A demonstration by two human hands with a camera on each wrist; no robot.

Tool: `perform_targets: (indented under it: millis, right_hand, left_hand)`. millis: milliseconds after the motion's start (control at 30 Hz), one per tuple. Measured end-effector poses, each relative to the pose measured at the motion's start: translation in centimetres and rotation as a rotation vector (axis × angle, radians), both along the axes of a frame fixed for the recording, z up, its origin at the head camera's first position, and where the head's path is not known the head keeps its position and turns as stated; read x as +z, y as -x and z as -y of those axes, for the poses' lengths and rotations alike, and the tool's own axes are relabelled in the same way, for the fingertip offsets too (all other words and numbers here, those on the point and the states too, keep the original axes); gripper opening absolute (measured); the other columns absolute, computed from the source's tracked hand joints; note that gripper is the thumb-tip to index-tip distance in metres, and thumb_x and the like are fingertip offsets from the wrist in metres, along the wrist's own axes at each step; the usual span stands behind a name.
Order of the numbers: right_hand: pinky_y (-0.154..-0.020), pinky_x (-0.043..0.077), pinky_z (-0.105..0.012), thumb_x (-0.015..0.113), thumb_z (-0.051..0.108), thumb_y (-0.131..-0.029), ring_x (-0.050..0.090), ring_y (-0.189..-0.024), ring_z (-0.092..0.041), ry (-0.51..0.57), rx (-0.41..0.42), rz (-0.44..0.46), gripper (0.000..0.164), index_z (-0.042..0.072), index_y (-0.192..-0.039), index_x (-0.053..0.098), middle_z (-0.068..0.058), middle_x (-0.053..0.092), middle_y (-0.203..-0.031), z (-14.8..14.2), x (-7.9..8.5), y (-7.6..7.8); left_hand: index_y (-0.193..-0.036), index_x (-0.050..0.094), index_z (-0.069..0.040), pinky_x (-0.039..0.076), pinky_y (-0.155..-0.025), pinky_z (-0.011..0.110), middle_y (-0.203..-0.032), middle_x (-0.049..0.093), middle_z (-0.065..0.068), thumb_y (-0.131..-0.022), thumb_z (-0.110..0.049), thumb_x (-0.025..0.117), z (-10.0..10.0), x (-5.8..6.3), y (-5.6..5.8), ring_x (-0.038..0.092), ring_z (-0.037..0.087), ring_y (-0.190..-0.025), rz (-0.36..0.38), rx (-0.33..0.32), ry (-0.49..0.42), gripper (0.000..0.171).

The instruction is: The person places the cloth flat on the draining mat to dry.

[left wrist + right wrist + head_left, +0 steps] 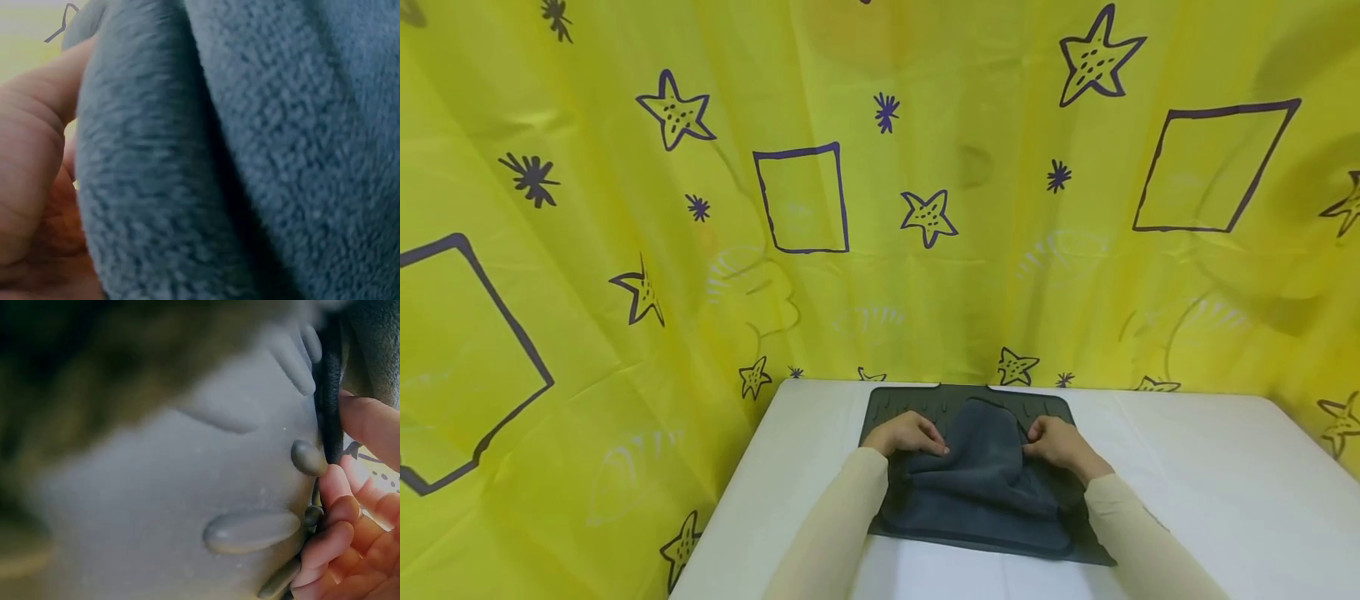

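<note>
A dark mat (895,404) lies on the white counter (1210,467) and serves as the landmark: the blue-grey cloth (977,492) rests on it, spread fairly flat toward the mat's near edge and raised into a loose hump toward its far half. Over the mat's left side, the left hand (912,433) has its fingers pinching a fold of the cloth, though the close view hides the fingertips behind the pile. Over the mat's right side, the right hand (1058,443) has thumb and fingers pinching the cloth's dark hem (331,400), just beside the mat's raised bumps (253,530). The step in hand appears to be shaping the cloth by its two sides above the mat, with its far part not yet lying flat. Whichever way it is meant to lie, the next move seems to call for a secure pinch on both sides and an even pull, so that the hump does not twist or slip off-line with the mat.
</note>
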State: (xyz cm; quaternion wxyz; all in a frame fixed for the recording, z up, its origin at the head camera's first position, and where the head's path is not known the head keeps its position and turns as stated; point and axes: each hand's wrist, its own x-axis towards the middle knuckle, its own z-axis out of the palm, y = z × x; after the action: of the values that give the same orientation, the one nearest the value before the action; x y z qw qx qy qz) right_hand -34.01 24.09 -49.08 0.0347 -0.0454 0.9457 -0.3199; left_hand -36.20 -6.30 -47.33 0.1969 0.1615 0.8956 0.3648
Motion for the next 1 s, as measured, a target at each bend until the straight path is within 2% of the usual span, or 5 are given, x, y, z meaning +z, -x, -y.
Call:
perform_targets:
  millis: [267, 400, 600, 833, 1000]
  right_hand:
    - [-0.071, 0.046, -0.034, 0.08, 0.015, -0.083, 0.058, -0.081, -0.024, 0.02, -0.004, 0.035, 0.02, 0.002, -0.086, 0.066, -0.01, 0.065, -0.084, -0.2, 0.1, 0.0]
    - [-0.068, 0.044, -0.032, 0.077, 0.015, -0.085, 0.058, -0.078, -0.022, 0.013, -0.006, 0.051, 0.016, 0.002, -0.081, 0.068, -0.007, 0.064, -0.08, -0.2, 0.2, 0.1]
    - [-0.062, 0.042, -0.029, 0.076, 0.016, -0.086, 0.055, -0.071, -0.018, -0.003, 0.001, 0.048, 0.019, 0.005, -0.074, 0.068, -0.002, 0.06, -0.072, -0.1, 0.3, -0.1]
    - [-0.062, 0.041, -0.029, 0.073, 0.019, -0.088, 0.053, -0.07, -0.017, 0.019, 0.012, 0.07, 0.02, 0.005, -0.074, 0.068, 0.0, 0.058, -0.071, -0.3, 0.2, -0.2]
    - [-0.06, 0.04, -0.029, 0.066, 0.022, -0.092, 0.05, -0.066, -0.014, 0.117, -0.002, 0.125, 0.025, 0.011, -0.07, 0.063, 0.003, 0.053, -0.066, -0.8, -0.4, 0.1]
  left_hand:
    - [-0.095, 0.073, -0.016, 0.046, -0.096, 0.038, -0.103, 0.066, -0.005, -0.08, -0.027, 0.088, -0.6, 0.1, -0.5, 0.054, 0.015, -0.098, 0.006, -0.01, 0.056, 0.024]
    - [-0.09, 0.069, -0.015, 0.046, -0.09, 0.038, -0.099, 0.062, -0.002, -0.078, -0.024, 0.09, -0.9, 0.3, -0.7, 0.053, 0.018, -0.096, -0.005, 0.004, 0.062, 0.026]
    - [-0.08, 0.072, -0.018, 0.045, -0.084, 0.033, -0.09, 0.063, -0.006, -0.078, -0.025, 0.09, -0.9, 0.2, -0.9, 0.054, 0.014, -0.089, -0.014, 0.029, 0.082, 0.02]
    - [-0.081, 0.077, -0.013, 0.044, -0.078, 0.028, -0.086, 0.065, -0.007, -0.083, -0.023, 0.084, -0.6, -0.2, -0.7, 0.055, 0.011, -0.084, -0.002, 0.018, 0.013, 0.012]
    - [-0.087, 0.076, -0.007, 0.043, -0.074, 0.025, -0.091, 0.072, -0.003, -0.086, -0.017, 0.08, -0.3, -0.8, -0.3, 0.055, 0.01, -0.085, 0.016, 0.036, -0.091, 0.01]
